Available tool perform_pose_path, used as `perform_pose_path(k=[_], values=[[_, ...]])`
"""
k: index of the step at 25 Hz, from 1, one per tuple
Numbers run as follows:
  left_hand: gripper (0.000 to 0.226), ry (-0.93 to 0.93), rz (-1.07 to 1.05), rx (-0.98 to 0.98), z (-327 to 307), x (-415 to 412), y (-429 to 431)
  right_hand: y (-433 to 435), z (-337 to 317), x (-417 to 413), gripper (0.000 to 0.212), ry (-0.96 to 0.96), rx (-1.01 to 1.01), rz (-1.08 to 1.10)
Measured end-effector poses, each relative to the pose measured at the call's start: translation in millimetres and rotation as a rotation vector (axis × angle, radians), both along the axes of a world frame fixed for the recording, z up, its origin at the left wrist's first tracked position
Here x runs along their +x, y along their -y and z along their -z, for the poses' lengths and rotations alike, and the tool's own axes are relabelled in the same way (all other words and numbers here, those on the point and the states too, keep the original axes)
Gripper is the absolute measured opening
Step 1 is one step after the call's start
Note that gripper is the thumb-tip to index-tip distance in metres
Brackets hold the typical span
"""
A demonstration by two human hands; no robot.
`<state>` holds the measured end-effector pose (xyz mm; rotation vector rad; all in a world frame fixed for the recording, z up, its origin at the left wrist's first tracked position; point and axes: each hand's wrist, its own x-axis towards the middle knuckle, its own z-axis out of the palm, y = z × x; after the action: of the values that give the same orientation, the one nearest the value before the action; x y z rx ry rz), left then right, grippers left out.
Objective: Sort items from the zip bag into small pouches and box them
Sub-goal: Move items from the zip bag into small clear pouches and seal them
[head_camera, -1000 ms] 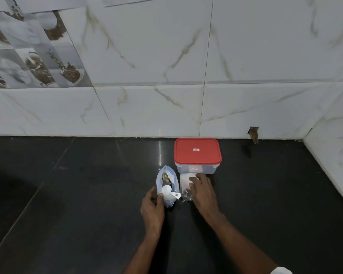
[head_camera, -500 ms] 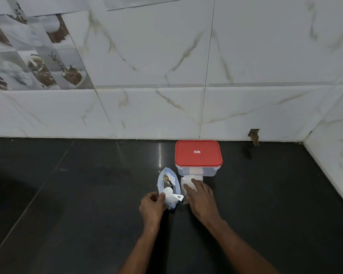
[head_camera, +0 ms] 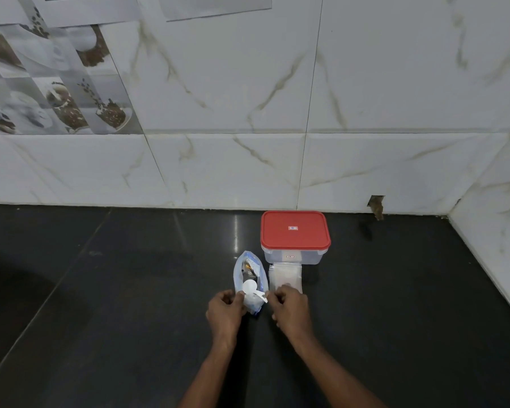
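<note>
A clear zip bag [head_camera: 250, 279] with a blue seal lies on the black counter, holding a white round piece and several small items. My left hand [head_camera: 225, 312] pinches its near left edge. My right hand [head_camera: 290, 309] pinches its near right corner, fingers curled. Just right of the bag lies a stack of small clear pouches [head_camera: 285, 275], their near end under my right hand. Behind them stands a clear box with a red lid [head_camera: 294, 234], closed.
The black counter [head_camera: 115, 304] runs to a white marble-tiled wall [head_camera: 248, 166] at the back and another wall at the right [head_camera: 501, 237]. A small hole [head_camera: 376, 205] shows at the wall's base.
My right hand has slid back off the pouches to the zip bag's near right corner. My left hand stays at the bag's left edge.
</note>
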<state>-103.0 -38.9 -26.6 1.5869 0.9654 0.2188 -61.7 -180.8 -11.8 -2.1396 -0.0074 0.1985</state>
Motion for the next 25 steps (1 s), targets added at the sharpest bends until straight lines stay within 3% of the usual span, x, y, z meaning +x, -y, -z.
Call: perform_pose_path(k=[4, 7, 10, 13, 16, 19, 25], values=[[0.01, 0.005, 0.011, 0.006, -2.4, -0.2, 3.6, -7.9, 3.2, 0.4, 0.027, -0.019, -0.048, -0.032], [0.007, 0.012, 0.012, 0.01, -5.6, -1.4, 3.4, -6.1, -2.9, -4.5, 0.022, -0.03, 0.08, 0.01], [0.007, 0.014, -0.001, -0.005, -9.9, -2.7, 2.8, 7.7, -0.8, -3.9, 0.012, 0.132, 0.143, 0.041], [0.009, 0.027, -0.009, -0.026, -12.6, -3.9, 3.6, 18.4, -0.6, 0.0, 0.008, 0.502, -0.056, -0.056], [0.007, 0.024, -0.015, -0.019, -17.6, -3.5, 6.9, 22.4, 2.6, -2.1, 0.019, 0.77, -0.395, -0.268], [0.009, 0.016, -0.017, -0.002, -19.8, -1.5, 8.1, 27.2, 10.2, -10.1, 0.034, 0.783, -0.572, -0.376], [0.012, 0.003, 0.0, -0.004, -18.4, -1.7, 9.3, 35.9, 16.7, -11.7, 0.029, 0.71, -0.539, -0.43]])
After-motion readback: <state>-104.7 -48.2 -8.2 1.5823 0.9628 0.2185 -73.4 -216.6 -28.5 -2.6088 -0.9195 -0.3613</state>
